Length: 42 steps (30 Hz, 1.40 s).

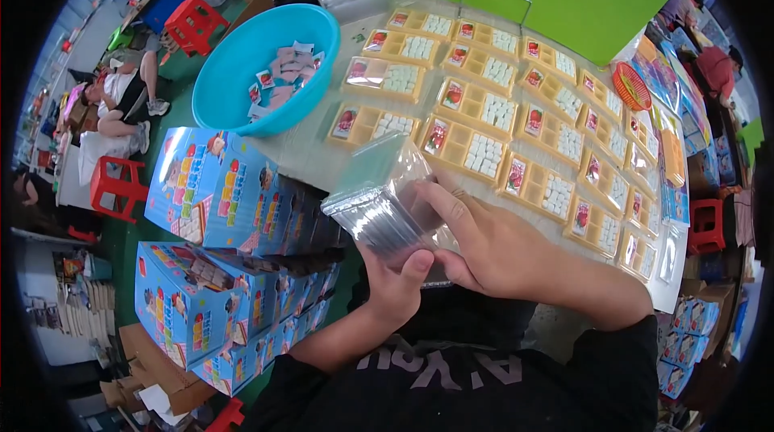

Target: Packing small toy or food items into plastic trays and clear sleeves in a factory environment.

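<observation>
Both my hands hold a thick stack of clear plastic lids (379, 198) in front of me, tilted over the near edge of the table. My left hand (395, 287) supports the stack from below, its thumb pressed on the near side. My right hand (472, 230) grips the right side, its fingers bent over the plastic. Just beyond the stack, several cream-coloured trays (459, 137) lie in rows. Each contains small white pieces in one section and a red-and-white packet (436, 136) in another. The undersides of the lids are hidden by my hands.
A turquoise basin (211, 81) with small packets stands at the table's left. Stacked blue printed boxes (205, 190) rise beside the near left edge. An orange-red basket (631, 87) sits at the right. Red stools (118, 188) and a seated person (121, 97) are farther left.
</observation>
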Each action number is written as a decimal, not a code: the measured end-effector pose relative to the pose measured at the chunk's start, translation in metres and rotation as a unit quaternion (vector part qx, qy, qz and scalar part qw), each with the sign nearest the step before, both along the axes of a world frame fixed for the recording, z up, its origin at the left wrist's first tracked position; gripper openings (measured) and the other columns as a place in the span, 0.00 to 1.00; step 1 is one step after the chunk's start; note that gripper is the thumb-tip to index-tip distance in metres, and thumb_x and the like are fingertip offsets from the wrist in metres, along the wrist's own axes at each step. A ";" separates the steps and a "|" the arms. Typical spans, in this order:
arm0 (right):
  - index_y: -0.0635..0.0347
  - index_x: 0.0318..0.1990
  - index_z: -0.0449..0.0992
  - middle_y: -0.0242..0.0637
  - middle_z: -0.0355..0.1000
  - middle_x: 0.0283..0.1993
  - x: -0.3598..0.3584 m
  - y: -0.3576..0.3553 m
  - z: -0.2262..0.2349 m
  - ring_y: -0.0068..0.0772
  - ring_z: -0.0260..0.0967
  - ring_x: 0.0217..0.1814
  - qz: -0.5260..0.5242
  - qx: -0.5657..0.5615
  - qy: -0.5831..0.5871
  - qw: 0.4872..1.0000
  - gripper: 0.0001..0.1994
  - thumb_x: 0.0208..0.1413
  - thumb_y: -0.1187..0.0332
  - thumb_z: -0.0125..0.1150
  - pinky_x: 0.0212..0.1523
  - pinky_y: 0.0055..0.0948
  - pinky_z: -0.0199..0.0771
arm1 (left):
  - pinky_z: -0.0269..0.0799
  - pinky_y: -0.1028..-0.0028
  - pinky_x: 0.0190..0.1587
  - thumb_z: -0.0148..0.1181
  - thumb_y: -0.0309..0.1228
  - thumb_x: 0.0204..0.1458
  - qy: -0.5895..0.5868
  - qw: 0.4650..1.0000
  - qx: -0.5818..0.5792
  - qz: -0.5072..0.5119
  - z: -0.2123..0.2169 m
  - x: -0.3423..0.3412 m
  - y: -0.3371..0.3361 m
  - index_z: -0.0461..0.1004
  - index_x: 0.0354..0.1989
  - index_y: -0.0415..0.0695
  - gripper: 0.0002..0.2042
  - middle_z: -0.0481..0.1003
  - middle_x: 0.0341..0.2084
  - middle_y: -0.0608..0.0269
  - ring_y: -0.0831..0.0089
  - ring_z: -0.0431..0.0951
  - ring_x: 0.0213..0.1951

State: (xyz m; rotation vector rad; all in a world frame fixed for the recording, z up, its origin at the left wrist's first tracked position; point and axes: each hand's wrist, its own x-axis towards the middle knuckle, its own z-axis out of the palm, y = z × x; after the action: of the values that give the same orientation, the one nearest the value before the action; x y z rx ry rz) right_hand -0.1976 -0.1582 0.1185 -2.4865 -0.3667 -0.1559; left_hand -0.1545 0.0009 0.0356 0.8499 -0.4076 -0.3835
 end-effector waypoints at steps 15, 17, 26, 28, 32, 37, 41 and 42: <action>0.64 0.68 0.53 0.64 0.60 0.65 -0.004 -0.008 -0.002 0.61 0.70 0.57 -0.004 0.010 0.000 1.000 0.35 0.52 0.70 0.60 0.54 0.43 0.73 | 0.59 0.65 0.66 0.63 0.30 0.55 0.024 0.999 0.034 0.028 -0.011 -0.007 -0.006 0.33 0.71 0.42 0.45 0.55 0.64 0.54 0.65 0.61 0.64; 0.64 0.59 0.62 0.66 0.59 0.65 -0.005 -0.009 -0.006 0.61 0.71 0.53 -0.017 0.019 -0.010 1.000 0.26 0.52 0.71 0.60 0.51 0.44 0.74 | 0.58 0.65 0.66 0.64 0.32 0.54 0.026 0.998 0.039 0.029 -0.014 -0.006 -0.007 0.34 0.71 0.42 0.45 0.55 0.64 0.54 0.65 0.61 0.64; 0.63 0.33 0.67 0.70 0.56 0.66 -0.003 -0.005 -0.007 0.63 0.72 0.44 -0.025 -0.005 0.003 1.000 0.09 0.54 0.69 0.61 0.44 0.46 0.74 | 0.57 0.64 0.66 0.66 0.37 0.53 0.007 0.998 0.060 0.035 -0.019 -0.003 -0.006 0.35 0.70 0.41 0.46 0.55 0.64 0.54 0.65 0.60 0.64; 0.63 0.33 0.67 0.71 0.55 0.66 0.001 -0.010 -0.001 0.64 0.72 0.45 -0.009 -0.002 0.010 1.000 0.10 0.54 0.67 0.61 0.45 0.46 0.74 | 0.58 0.64 0.65 0.66 0.37 0.54 0.008 0.998 0.052 0.042 -0.016 -0.003 -0.005 0.36 0.70 0.41 0.46 0.55 0.64 0.54 0.65 0.61 0.64; 0.64 0.34 0.67 0.72 0.53 0.67 0.005 -0.009 0.000 0.67 0.70 0.49 0.004 -0.011 0.022 1.000 0.14 0.56 0.62 0.63 0.49 0.46 0.73 | 0.62 0.64 0.63 0.62 0.34 0.56 0.018 0.998 0.044 0.043 -0.008 0.000 -0.005 0.35 0.70 0.40 0.43 0.57 0.63 0.52 0.65 0.65 0.61; 0.66 0.36 0.67 0.73 0.52 0.66 0.005 0.000 -0.009 0.69 0.69 0.52 0.005 -0.006 0.015 1.000 0.14 0.57 0.64 0.62 0.51 0.47 0.72 | 0.63 0.64 0.62 0.59 0.30 0.56 0.014 1.000 0.021 -0.007 -0.010 0.004 0.001 0.35 0.69 0.40 0.41 0.59 0.61 0.50 0.65 0.67 0.60; 0.67 0.36 0.66 0.76 0.51 0.66 0.003 0.006 -0.009 0.69 0.68 0.53 0.002 0.004 0.058 0.998 0.13 0.57 0.67 0.61 0.52 0.49 0.71 | 0.63 0.65 0.62 0.60 0.28 0.56 0.055 0.997 0.049 -0.001 -0.013 -0.003 0.010 0.37 0.68 0.40 0.40 0.59 0.60 0.51 0.66 0.66 0.59; 0.67 0.36 0.66 0.76 0.51 0.66 0.004 0.006 -0.008 0.69 0.68 0.53 0.003 0.005 0.056 0.998 0.13 0.57 0.67 0.61 0.52 0.49 0.71 | 0.63 0.65 0.62 0.61 0.28 0.55 0.068 0.996 0.051 -0.013 -0.013 -0.004 0.011 0.37 0.68 0.39 0.40 0.59 0.60 0.51 0.66 0.66 0.59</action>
State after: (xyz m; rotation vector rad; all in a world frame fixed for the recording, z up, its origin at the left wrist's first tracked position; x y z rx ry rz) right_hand -0.1938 -0.1519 0.1101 -2.4722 -0.3253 -0.0154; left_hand -0.1581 0.0123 0.0226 0.9124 -0.2747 -0.4861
